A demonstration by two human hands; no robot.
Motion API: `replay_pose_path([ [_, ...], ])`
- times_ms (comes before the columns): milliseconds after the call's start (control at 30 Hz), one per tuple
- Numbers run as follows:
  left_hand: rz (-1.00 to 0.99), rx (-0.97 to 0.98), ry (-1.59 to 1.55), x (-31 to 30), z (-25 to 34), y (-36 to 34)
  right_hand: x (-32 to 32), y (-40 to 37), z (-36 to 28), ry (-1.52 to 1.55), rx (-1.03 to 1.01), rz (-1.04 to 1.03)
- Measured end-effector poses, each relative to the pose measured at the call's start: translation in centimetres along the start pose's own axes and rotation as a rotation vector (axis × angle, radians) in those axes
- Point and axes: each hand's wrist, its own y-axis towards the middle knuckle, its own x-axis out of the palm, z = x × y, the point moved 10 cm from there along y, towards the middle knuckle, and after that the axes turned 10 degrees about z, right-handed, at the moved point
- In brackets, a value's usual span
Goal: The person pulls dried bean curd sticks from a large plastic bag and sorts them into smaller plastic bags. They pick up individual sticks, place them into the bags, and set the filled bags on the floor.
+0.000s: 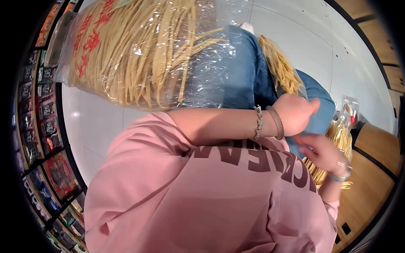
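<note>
My left hand (pixel 294 117), with a beaded bracelet and a bangle at the wrist, is curled closed over my lap. Its palm side is turned away, so what it grips, if anything, is hidden. Just beyond it lies a bundle of dried yellow strips (pixel 279 65), partly in clear plastic, between my jeans-clad legs. Below the left hand, my right hand (pixel 324 154) has its fingers apart and pointing toward it, with nothing visible in them. A large clear bag of similar strips (pixel 139 55) with red printing rests at the upper left, partly over my leg.
More yellow strips in clear packaging (pixel 341 133) lie beside my right wrist, close to a wooden cabinet (pixel 371 147). Shelves of packaged goods (pixel 46 109) run along the left. Pale floor tiles (pixel 291 21) stretch ahead, with small dark specks.
</note>
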Motion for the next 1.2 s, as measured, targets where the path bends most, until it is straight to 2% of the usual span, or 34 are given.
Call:
replay_pose_path([
  [67,0.02,-0.008,-0.006,0.0,-0.4,-0.5,-4.9,-0.1,-2.3,0.142,0.118,-0.004],
  [133,-0.004,0.006,0.011,0.5,-0.4,-1.0,-9.8,3.8,-4.2,-0.203,0.102,0.35],
  [233,-0.114,0.011,0.065,1.3,0.0,-1.6,-7.4,12.6,-7.0,-0.472,-0.357,0.458],
  [333,-0.113,0.038,0.095,1.3,0.0,-1.8,-2.7,18.6,-10.2,-0.663,-0.733,0.574],
  [400,-0.087,0.057,0.104,1.0,-0.2,-2.0,0.6,20.5,-14.1,-0.778,-0.913,0.528],
  [467,-0.068,0.074,0.113,0.8,-0.6,-2.2,2.7,22.3,-16.0,-0.709,-1.048,0.553],
  [500,0.032,0.084,0.097,0.0,-0.2,-2.0,3.1,22.4,-16.5,-0.674,-1.112,0.565],
  [633,0.125,0.153,0.096,0.5,-1.6,-1.8,4.5,24.7,-17.1,-0.827,-1.107,0.497],
  [733,-0.027,0.056,0.033,-0.3,-0.9,-1.8,3.4,24.7,-16.7,-0.764,-1.069,0.491],
  [833,-0.131,0.102,0.078,-0.4,-0.6,-2.1,2.5,24.3,-16.5,-0.705,-0.96,0.378],
  [933,-0.259,0.026,0.135,0.8,-1.4,-2.4,0.9,22.2,-16.2,-0.613,-1.143,0.603],
  [1067,-0.245,0.022,0.126,1.3,-1.6,-2.5,-0.1,22.7,-14.7,-0.527,-1.009,0.55],
  [1133,-0.26,0.016,0.144,1.3,-1.6,-2.6,-0.1,22.4,-14.6,-0.495,-0.978,0.587],
  [1200,-0.174,0.103,0.193,1.2,-0.5,-2.5,-0.4,22.1,-14.2,-0.44,-0.909,0.635],
])
